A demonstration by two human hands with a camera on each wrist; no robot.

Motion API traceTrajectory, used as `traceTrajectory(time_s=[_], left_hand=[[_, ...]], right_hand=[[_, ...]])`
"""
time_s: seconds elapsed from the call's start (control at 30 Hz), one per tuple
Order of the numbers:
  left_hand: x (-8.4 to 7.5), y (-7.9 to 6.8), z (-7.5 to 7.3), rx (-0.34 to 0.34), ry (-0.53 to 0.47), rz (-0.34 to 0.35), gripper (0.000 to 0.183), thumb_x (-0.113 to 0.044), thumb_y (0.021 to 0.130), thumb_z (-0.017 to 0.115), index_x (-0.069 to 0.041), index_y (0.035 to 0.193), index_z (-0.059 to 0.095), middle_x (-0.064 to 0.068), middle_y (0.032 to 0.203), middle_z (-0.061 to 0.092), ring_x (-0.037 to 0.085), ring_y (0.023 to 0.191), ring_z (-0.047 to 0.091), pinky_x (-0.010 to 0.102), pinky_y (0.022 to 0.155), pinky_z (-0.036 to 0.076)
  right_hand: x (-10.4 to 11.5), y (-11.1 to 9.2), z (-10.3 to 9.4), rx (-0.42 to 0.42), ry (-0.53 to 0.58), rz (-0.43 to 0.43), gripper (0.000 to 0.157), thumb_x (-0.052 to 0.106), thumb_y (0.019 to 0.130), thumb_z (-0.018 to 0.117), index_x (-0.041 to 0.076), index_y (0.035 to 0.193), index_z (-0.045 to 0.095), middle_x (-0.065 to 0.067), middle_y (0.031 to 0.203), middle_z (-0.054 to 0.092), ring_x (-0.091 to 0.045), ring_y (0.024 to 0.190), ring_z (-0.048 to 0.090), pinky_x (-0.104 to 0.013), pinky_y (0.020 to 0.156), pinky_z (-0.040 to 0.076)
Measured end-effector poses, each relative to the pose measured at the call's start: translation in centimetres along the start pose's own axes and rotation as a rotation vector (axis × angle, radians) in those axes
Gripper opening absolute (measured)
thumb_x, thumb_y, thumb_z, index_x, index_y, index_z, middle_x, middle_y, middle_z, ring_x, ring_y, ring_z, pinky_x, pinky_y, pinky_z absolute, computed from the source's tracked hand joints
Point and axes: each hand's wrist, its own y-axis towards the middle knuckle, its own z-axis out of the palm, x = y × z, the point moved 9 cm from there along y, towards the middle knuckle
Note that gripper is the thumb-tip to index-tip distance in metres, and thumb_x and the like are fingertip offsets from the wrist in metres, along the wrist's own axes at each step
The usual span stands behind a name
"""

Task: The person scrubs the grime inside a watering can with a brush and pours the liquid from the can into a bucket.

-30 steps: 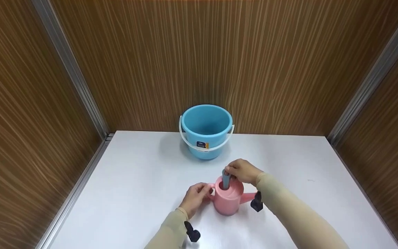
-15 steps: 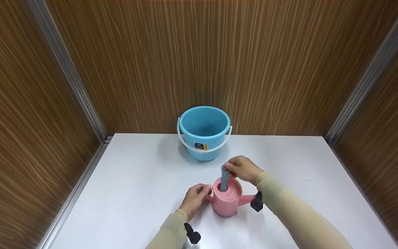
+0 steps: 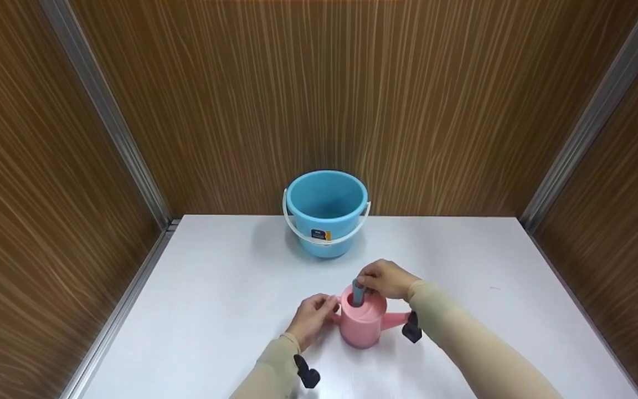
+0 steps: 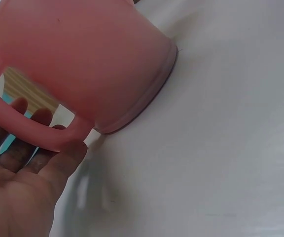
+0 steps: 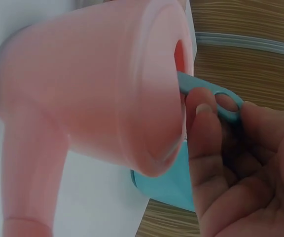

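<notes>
A pink watering can point(image 3: 360, 331) stands upright on the white table, its spout towards the right. My left hand point(image 3: 309, 320) holds the can's loop handle point(image 4: 31, 132), fingers curled round it in the left wrist view. Above the top opening, my right hand point(image 3: 389, 279) pinches a flat blue-grey handle point(image 3: 358, 295) with a round hole point(image 5: 227, 101) at its end. The rest of this tool is hidden inside the can, so I cannot tell its kind.
Behind the can stands a light blue bucket point(image 3: 327, 221) with a white bail handle point(image 3: 327, 242) hanging down its front. Brown wood-grain panels point(image 3: 319, 83) wall the white table point(image 3: 202, 310) at the back and both sides.
My right hand first rose a little with the blue-grey handle, then came down, so less of it shows above the can. The left hand keeps its hold on the can.
</notes>
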Motion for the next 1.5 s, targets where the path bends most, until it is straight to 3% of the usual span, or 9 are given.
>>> traceTrajectory(time_s=[0.27,0.53,0.8,0.97,1.17,1.5], left_hand=[[0.0,0.2,-0.1,0.01,-0.089,0.037,0.035,-0.039,0.087,0.059,-0.005,0.097,0.061,0.02,0.102,0.057,0.033,0.088,0.059,0.042,0.081,0.046],[-0.1,0.5,-0.3,0.003,-0.043,0.033,0.038,-0.044,0.086,0.058,-0.008,0.097,0.062,0.017,0.101,0.058,0.028,0.087,0.059,0.039,0.081,0.046],[-0.2,0.5,-0.3,-0.004,-0.011,0.041,0.045,-0.053,0.082,0.057,-0.011,0.098,0.062,0.013,0.099,0.059,0.026,0.087,0.058,0.04,0.082,0.045],[-0.1,0.5,-0.3,-0.014,-0.011,0.044,0.047,-0.054,0.082,0.057,-0.011,0.1,0.062,0.012,0.101,0.059,0.026,0.089,0.057,0.04,0.083,0.045],[-0.2,0.2,-0.1,-0.014,-0.05,0.037,0.043,-0.047,0.085,0.056,-0.008,0.104,0.062,0.011,0.102,0.059,0.028,0.091,0.058,0.04,0.083,0.045],[-0.1,0.7,0.2,-0.004,-0.064,0.075,0.034,-0.038,0.09,0.055,-0.007,0.1,0.062,0.008,0.095,0.06,0.025,0.084,0.06,0.041,0.081,0.047]], right_hand=[[0.1,0.0,-0.1,-0.012,-0.033,-0.033,0.014,0.02,0.092,0.056,0.014,0.089,0.069,-0.005,0.084,0.065,-0.015,0.075,0.056,-0.03,0.072,0.046],[-0.1,0.1,-0.1,-0.012,-0.039,-0.019,0.014,0.02,0.093,0.054,0.018,0.09,0.067,0.002,0.084,0.062,-0.016,0.08,0.053,-0.033,0.076,0.043],[0.0,0.1,-0.5,-0.016,0.055,-0.045,0.018,0.022,0.095,0.05,0.012,0.094,0.065,-0.004,0.088,0.061,-0.019,0.084,0.051,-0.036,0.078,0.042],[0.2,0.2,-1.0,-0.047,0.189,-0.059,0.02,0.024,0.095,0.049,0.01,0.094,0.064,-0.007,0.087,0.059,-0.022,0.084,0.051,-0.037,0.078,0.043],[0.5,0.3,-1.0,-0.05,0.271,-0.063,0.023,0.025,0.095,0.049,0.007,0.093,0.063,-0.007,0.084,0.057,-0.021,0.081,0.05,-0.035,0.076,0.042],[-0.2,0.0,0.8,0.06,0.123,-0.025,0.021,0.027,0.094,0.052,0.011,0.091,0.066,-0.004,0.088,0.061,-0.019,0.084,0.051,-0.033,0.075,0.041]])
